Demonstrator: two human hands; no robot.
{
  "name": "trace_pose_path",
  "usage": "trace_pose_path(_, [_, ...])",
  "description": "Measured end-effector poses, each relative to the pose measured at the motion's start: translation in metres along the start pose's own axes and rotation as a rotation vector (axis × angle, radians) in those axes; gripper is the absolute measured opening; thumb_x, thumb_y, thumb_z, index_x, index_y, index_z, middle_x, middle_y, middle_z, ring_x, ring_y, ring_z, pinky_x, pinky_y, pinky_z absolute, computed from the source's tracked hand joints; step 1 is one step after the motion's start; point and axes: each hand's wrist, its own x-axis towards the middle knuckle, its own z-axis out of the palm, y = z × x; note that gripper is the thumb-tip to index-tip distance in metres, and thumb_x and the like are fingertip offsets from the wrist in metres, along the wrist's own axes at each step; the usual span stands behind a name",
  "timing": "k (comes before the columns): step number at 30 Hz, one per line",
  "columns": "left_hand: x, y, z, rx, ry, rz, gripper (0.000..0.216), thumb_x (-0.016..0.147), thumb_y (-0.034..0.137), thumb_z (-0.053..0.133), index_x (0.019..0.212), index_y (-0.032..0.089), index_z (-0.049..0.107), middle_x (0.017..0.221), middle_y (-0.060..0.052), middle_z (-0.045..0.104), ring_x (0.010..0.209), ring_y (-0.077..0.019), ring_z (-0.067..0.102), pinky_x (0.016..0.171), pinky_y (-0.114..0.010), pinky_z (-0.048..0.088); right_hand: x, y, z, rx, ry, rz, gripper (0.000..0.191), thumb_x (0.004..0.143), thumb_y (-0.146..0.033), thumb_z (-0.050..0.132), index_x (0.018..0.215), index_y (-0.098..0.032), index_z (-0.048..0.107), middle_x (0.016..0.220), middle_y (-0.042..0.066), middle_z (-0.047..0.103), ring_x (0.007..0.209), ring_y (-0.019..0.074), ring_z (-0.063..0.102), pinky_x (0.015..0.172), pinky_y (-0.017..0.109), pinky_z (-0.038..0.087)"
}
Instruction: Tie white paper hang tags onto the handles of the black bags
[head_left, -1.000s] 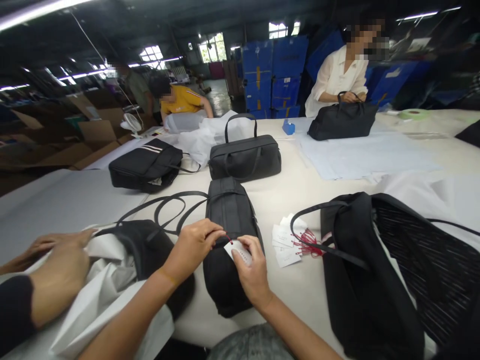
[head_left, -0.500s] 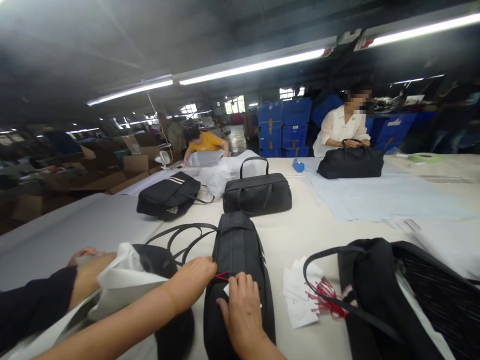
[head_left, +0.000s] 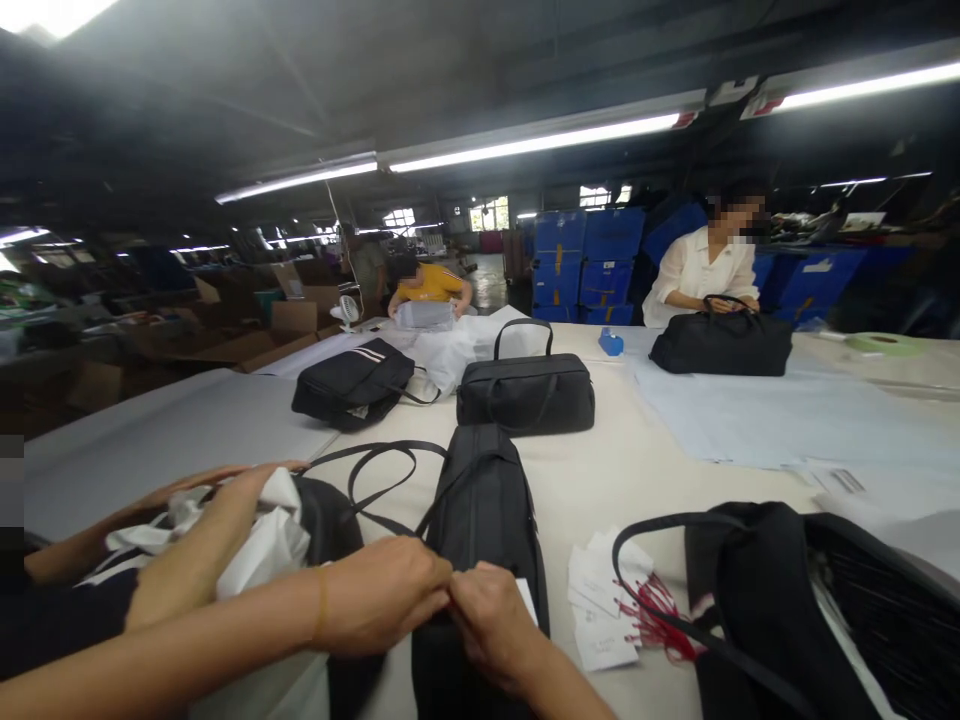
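Head view: hands (now touching) hide tag.

Your left hand (head_left: 386, 595) and right hand (head_left: 491, 625) meet over the black bag (head_left: 480, 520) and cover whatever they pinch; only a corner of the white tag (head_left: 527, 597) shows. The bag's near end runs off the bottom edge.

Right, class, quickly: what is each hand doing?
Left hand: closed, pinching at the black bag.
Right hand: closed on a white tag.
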Motion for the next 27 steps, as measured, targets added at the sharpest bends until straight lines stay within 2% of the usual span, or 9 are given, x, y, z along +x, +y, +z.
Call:
trace_pose_path(3, [-0.016, 0.011, -0.002, -0.236, -0.016, 0.060, 0.028, 0.094, 0.026, 0.037, 0.070, 0.019, 0.048, 0.064, 0.001, 0.055, 0.055, -0.0115, 0.047, 0.053, -0.023, 0.032, -0.016, -0.002, -0.020, -0.033, -0.012, -0.144, 0.022, 0.092, -0.015, 0.033, 0.085, -0.019, 0.053, 0.061, 0.001, 0.059, 0.051, 0.0141, 0.049, 0.053, 0.030, 0.029])
trace_pose_path(6, [-0.024, 0.015, 0.000, -0.428, -0.055, 0.074, 0.031, 0.094, 0.030, 0.038, 0.065, 0.019, 0.038, 0.062, 0.003, 0.045, 0.054, -0.0093, 0.038, 0.052, -0.022, 0.030, -0.023, -0.003, -0.033, -0.021, -0.036, -0.255, 0.018, 0.093, -0.019, 0.037, 0.094, -0.017, 0.055, 0.059, 0.000, 0.058, 0.050, 0.0141, 0.048, 0.051, 0.030, 0.028])
trace_pose_path(13, [-0.021, 0.002, 0.011, -0.639, -0.015, 0.075, 0.032, 0.091, 0.029, 0.044, 0.062, 0.018, 0.035, 0.061, 0.005, 0.037, 0.055, -0.0085, 0.035, 0.053, -0.021, 0.031, -0.025, 0.004, -0.048, 0.055, -0.103, -0.261, 0.029, 0.094, -0.016, 0.032, 0.114, -0.012, 0.053, 0.061, 0.001, 0.058, 0.051, 0.0144, 0.049, 0.050, 0.030, 0.032])
trace_pose_path(18, [-0.020, 0.000, 0.022, -0.675, 0.013, 0.064, 0.024, 0.088, 0.025, 0.049, 0.065, 0.018, 0.048, 0.062, 0.004, 0.046, 0.058, -0.0089, 0.046, 0.058, -0.019, 0.036, -0.039, 0.011, -0.043, 0.096, -0.053, -0.294, 0.032, 0.094, -0.011, 0.038, 0.124, -0.009, 0.049, 0.065, 0.004, 0.062, 0.054, 0.0154, 0.053, 0.052, 0.031, 0.036])
trace_pose_path(22, [-0.020, 0.001, 0.029, -0.610, 0.065, 0.052, 0.021, 0.088, 0.022, 0.050, 0.068, 0.018, 0.055, 0.063, 0.003, 0.053, 0.059, -0.0094, 0.050, 0.059, -0.018, 0.039, -0.047, 0.013, -0.040, 0.130, -0.035, -0.279, 0.039, 0.093, -0.008, 0.043, 0.132, -0.009, 0.046, 0.072, 0.006, 0.066, 0.055, 0.0157, 0.054, 0.053, 0.032, 0.038])
trace_pose_path(25, [-0.018, 0.006, 0.027, -0.498, 0.161, 0.060, 0.021, 0.090, 0.022, 0.049, 0.071, 0.017, 0.058, 0.066, 0.001, 0.057, 0.061, -0.0100, 0.052, 0.059, -0.019, 0.039, -0.045, 0.007, -0.046, 0.097, -0.010, -0.165, 0.042, 0.092, -0.007, 0.047, 0.133, -0.015, 0.049, 0.073, 0.004, 0.066, 0.059, 0.0158, 0.055, 0.056, 0.032, 0.042])
trace_pose_path(27, [-0.014, 0.009, 0.022, -0.434, 0.273, 0.064, 0.023, 0.093, 0.024, 0.047, 0.075, 0.017, 0.060, 0.069, 0.000, 0.060, 0.063, -0.0108, 0.054, 0.061, -0.020, 0.039, -0.042, 0.000, -0.052, 0.056, 0.002, -0.039, 0.040, 0.091, -0.016, 0.055, 0.131, -0.019, 0.052, 0.079, 0.005, 0.066, 0.071, 0.0184, 0.059, 0.065, 0.034, 0.048])
